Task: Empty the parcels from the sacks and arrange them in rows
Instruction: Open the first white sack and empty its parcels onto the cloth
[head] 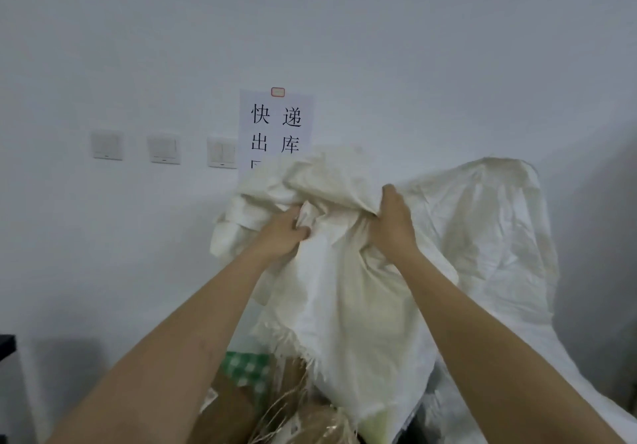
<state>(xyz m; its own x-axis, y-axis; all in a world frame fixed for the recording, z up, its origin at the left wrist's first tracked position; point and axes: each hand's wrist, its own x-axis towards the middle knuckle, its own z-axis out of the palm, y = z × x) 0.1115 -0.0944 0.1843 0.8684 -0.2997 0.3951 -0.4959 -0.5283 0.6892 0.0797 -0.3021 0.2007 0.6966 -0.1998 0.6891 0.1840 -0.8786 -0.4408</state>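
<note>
the left hand (281, 233) pinches a bunched fold of the crumpled white woven plastic sack (348, 271), fingers curled into the cloth; the right hand (391, 219) grips another gathered fold just beside it, thumb up; the sack is held up in front of the white wall (413, 47), its long axis roughly upright, the bunched end at the top and the frayed open mouth (303, 350) pointing down; under the mouth lie brown cardboard parcels (234, 405) and a green-and-white checked parcel (250, 371); behind, a paper sign with black characters (275, 126) hangs beside three white wall switches (163, 150).
</note>
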